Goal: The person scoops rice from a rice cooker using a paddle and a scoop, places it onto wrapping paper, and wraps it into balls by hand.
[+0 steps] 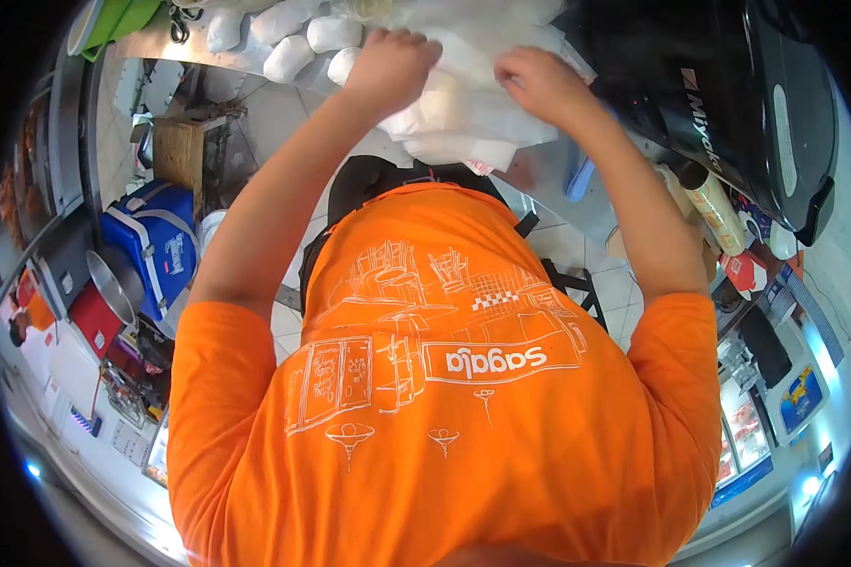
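At the top of the view my left hand (pixel 399 68) is curled, its fingertips turned down at the left side of thin white wrapping sheets (pixel 482 71). What its fingers hold is hidden. Opposite it, my right hand (pixel 544 83) has thumb and fingers drawn together at the right side of the sheets, pinching a white sheet. Between and just below the hands lies a pale cream piece (pixel 442 107) on the layered sheets. Left of my left hand sit several white wrapped bundles (pixel 289 59), close together on the metal worktop (pixel 203 47).
A black Miyako appliance (pixel 700 85) stands right of my right hand. Something blue (pixel 580 180) lies at the worktop's edge. A green container (pixel 123 21) is at the far left. Below stand a blue bag (pixel 151 241) and a wooden box (pixel 178 156).
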The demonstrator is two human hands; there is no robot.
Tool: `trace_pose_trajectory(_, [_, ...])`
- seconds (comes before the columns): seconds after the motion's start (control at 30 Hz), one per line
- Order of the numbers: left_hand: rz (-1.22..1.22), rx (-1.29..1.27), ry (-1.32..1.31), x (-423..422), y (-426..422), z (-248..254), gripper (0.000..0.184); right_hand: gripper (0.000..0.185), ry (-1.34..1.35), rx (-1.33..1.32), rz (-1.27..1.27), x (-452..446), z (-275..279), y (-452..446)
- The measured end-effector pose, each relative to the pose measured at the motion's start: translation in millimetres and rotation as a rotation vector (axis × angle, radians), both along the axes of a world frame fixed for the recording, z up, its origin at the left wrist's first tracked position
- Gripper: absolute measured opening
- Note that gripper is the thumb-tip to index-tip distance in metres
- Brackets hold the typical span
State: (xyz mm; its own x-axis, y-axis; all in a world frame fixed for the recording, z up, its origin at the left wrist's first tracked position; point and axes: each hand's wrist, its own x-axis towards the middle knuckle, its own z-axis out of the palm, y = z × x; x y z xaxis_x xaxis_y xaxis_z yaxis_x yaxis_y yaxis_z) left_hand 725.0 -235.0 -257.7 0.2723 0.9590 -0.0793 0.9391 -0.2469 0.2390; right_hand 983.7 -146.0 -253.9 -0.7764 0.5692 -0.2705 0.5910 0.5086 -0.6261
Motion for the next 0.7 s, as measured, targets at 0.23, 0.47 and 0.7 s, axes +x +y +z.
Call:
trace_pose_trajectory(0.23, [-0.273, 0.014, -0.079, 3, -77, -18, 0.019, 0.010, 0.205, 0.424, 0.076, 42, -39, -78])
trace_pose_trajectory(0.47, [-0.271, 0.068, -0.159, -1, -89, -51, 0.025, 0.019, 0.206, 0.497, 0.088, 39, -62, -87])
trace_pose_trajectory(0.7, [-0.239, 0.074, -0.219, 3, -95, -45, 0.023, 0.021, 0.237, 0.564, 0.166, 44, -57, -89])
